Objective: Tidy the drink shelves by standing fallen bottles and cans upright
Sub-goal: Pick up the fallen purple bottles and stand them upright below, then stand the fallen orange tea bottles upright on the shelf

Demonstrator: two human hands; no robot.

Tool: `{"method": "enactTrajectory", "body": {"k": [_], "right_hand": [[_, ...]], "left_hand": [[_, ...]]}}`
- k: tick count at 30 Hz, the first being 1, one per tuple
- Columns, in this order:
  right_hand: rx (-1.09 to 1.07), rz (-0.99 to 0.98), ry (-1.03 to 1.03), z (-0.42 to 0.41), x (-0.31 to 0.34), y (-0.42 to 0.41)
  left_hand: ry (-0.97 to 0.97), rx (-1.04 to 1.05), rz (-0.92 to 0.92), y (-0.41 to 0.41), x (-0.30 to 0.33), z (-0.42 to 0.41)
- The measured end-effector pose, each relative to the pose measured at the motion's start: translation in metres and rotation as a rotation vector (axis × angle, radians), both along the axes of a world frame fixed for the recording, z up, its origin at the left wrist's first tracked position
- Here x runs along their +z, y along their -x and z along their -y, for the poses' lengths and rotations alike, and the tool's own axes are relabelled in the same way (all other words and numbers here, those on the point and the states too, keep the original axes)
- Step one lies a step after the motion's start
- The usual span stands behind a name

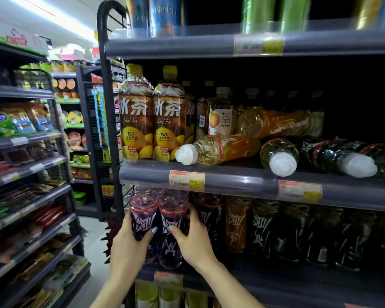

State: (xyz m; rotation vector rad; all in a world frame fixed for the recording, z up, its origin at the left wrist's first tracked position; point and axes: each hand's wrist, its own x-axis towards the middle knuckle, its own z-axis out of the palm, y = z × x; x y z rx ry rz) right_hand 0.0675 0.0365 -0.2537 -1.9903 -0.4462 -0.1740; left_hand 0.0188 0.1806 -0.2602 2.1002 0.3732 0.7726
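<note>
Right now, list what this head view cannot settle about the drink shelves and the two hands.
- Top-shelf cans: tops cut off by the upper edge, print smeared by blur.
- Dark fallen bottles: count unclear; they run off the right edge in shadow.
- Price tag: figures blurred.
- Purple bottles: caps hidden behind the shelf rail; the left hand and right hand cover their lower labels.
- Upright bottles behind the fallen orange bottle: too dark to identify.
</note>
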Motion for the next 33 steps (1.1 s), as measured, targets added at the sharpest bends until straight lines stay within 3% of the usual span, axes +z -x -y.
{"method": "enactTrajectory", "body": {"k": [10, 16, 19, 25, 29, 33], "right_hand": [[-0.013, -0.034, 0.058, 0.011, 0.016, 0.011], [0.03, 0.043, 0.16, 0.058, 0.046, 0.032], [0.059, 0.154, 0.247, 0.093, 0.077, 0.048], [0.09, 0.324, 0.456, 0.152, 0.154, 0.08], [0.089, 0.356, 0.59, 0.177, 0.202, 0.087], [0.036, 0.401, 0.572, 0.198, 0.24, 0.073]], "left_hand": [[-0.31, 0.135, -0.153, 0.029, 0.041, 0.02], [-0.507, 0.041, -0.267, 0.052, 0.077, 0.037], [-0.681, -0.013, -0.166, 0.069, 0.107, 0.058], [-0.987, -0.118, 0.273, 0.083, 0.186, 0.098], [-1.089, -0.152, 0.329, 0.051, 0.219, 0.112], [-1.072, -0.143, 0.217, 0.007, 0.23, 0.113]]}}
